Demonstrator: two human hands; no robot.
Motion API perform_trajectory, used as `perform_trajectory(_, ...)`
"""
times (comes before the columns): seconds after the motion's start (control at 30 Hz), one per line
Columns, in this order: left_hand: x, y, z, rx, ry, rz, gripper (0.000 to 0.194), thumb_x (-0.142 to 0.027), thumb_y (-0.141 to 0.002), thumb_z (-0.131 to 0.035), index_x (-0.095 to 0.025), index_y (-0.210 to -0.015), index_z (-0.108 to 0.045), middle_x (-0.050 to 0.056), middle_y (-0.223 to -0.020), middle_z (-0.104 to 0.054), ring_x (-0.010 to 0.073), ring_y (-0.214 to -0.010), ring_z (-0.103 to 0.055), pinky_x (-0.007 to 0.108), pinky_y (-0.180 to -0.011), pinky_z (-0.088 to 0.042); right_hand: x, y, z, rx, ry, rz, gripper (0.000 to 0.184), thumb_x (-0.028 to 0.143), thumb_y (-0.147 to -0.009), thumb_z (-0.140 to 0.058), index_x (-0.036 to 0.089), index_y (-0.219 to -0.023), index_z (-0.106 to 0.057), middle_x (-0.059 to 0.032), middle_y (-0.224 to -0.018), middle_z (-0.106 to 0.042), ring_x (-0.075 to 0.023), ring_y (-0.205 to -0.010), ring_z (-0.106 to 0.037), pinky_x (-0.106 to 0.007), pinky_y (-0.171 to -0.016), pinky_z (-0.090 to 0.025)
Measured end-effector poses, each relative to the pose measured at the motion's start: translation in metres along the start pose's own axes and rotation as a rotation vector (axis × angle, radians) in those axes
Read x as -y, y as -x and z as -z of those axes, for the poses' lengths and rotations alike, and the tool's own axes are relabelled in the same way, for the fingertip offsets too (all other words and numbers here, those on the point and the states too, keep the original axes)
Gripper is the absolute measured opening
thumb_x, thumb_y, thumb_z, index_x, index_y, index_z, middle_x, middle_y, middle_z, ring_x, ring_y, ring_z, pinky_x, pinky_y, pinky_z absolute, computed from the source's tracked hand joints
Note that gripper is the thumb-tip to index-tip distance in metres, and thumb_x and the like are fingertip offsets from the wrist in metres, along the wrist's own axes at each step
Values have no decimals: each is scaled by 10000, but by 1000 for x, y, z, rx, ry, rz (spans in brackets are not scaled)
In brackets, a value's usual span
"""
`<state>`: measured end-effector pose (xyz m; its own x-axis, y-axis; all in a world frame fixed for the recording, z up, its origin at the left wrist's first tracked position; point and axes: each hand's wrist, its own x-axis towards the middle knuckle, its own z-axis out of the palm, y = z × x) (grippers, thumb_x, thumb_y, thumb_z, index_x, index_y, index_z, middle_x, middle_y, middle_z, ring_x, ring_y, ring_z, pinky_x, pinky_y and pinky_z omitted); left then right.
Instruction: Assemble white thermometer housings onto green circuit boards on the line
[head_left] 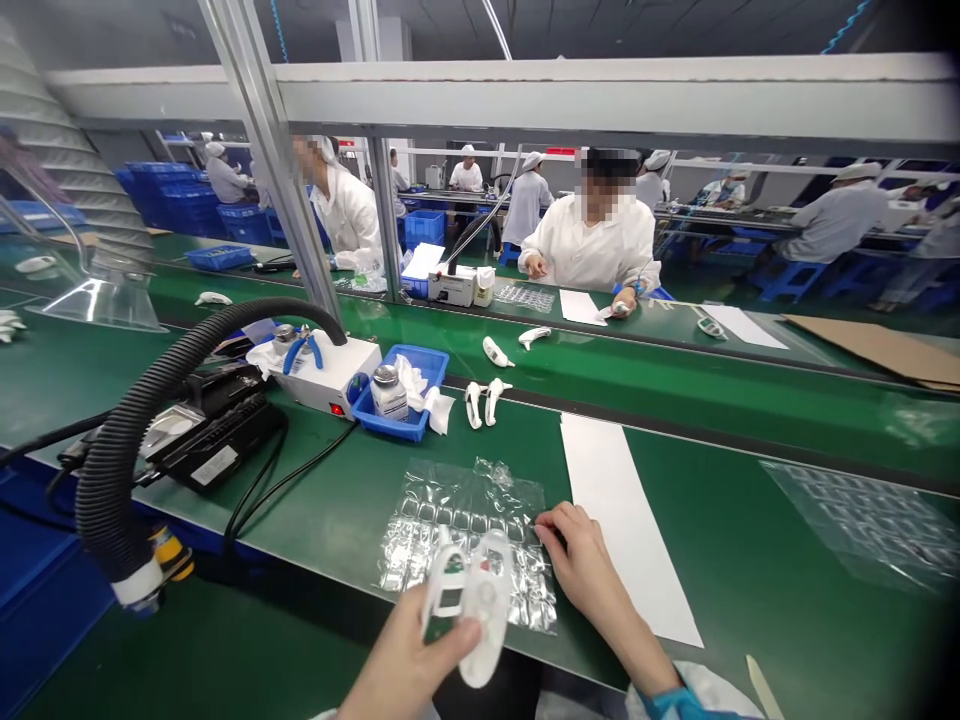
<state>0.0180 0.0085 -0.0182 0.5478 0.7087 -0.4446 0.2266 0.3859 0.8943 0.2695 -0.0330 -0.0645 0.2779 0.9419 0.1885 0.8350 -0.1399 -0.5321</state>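
Observation:
My left hand (409, 655) is closed round a white plastic thermometer housing (474, 598), held up near the bench's front edge. My right hand (581, 555) pinches at the right edge of a clear plastic sheet of small film pieces (457, 515) lying on the green bench; what sits between its fingertips is too small to name. A long white paper strip (619, 510) lies just right of that hand. Two white housings (482, 402) rest farther back on the green belt.
A blue tray (431, 362) with a small bottle (388, 392) and cloths sits beside a white box with a red switch (330, 380). A black corrugated hose (150, 400) arcs at left over a black device (214, 425). Another clear film sheet (870, 520) lies at right. People in white sit across the belt.

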Motion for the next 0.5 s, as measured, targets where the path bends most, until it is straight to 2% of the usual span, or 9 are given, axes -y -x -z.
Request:
perform_trajectory(0.03, 2, -6, -10, 76, 25, -43, 461, -484, -730, -703, -168, -1063, -655, 105, -1053, -695, 295, -1000, -613, 346, -878, -465, 1, 0, -1, -4, -8, -4, 204, 267, -934, -440, 219, -797, -583, -48, -801, -589, -234, -797, -547, -399, -729, -410)
perform_trajectory(0.1, 6, -17, -23, 108, 21, -80, 395, -466, -758, -680, -158, -1004, -667, 96, -986, -706, 279, -952, -620, 335, -845, -458, 3, 1, -2, -15, -37, -19, 206, 287, -929, -453, 222, -768, -566, -41, -779, -588, -229, -777, -546, -390, -727, -404)
perform_trajectory(0.23, 12, -23, -23, 19, 33, -10, 431, -464, -737, -696, -154, -1028, -625, 93, -997, -692, 271, -939, -612, 330, -811, -445, 6, 8, 2, -53, -133, -27, 211, 295, -932, -442, 231, -754, -536, -31, -767, -583, -224, -761, -536, -386, -734, -388)
perform_trajectory(0.3, 10, -21, -21, -15, 63, 33, 465, -462, -715, -710, -157, -1048, -600, 94, -1022, -681, 269, -941, -609, 327, -794, -446, 10, 13, 8, -119, -202, -40, 210, 312, -931, -443, 235, -754, -526, -29, -768, -577, -225, -762, -527, -384, -736, -379)
perform_trajectory(0.4, 8, -18, -25, -101, 49, 35, 384, -402, -709, -711, -149, -978, -605, 90, -974, -680, 260, -918, -607, 330, -796, -441, 23, 18, 21, -194, -382, -112, 217, 367, -920, -465, 243, -749, -515, -22, -739, -547, -217, -723, -509, -354, -688, -392)
perform_trajectory(0.5, 10, -18, -35, -159, 52, 6, 308, -350, -702, -705, -143, -901, -592, 55, -829, -658, 213, -765, -600, 314, -707, -448, 43, 21, 28, -118, -514, -110, 232, 389, -912, -490, 244, -734, -522, -19, -731, -537, -206, -708, -505, -330, -656, -402)
